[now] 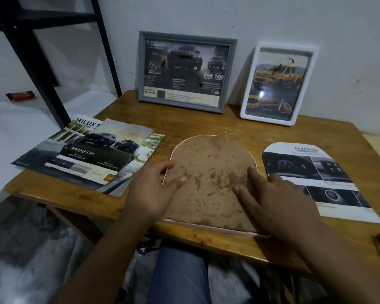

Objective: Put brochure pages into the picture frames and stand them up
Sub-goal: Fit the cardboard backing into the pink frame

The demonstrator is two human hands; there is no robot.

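Lying face-down, arched frame shows stained brown backing.

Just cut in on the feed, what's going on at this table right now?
A person is filling picture frames with brochure pages. Two are done: the grey frame and the white frame stand against the wall. The left hand and right hand press flat on the brown backing of the arched frame, lying face down. The arch-cut page lies to its right, a brochure stack to its left.
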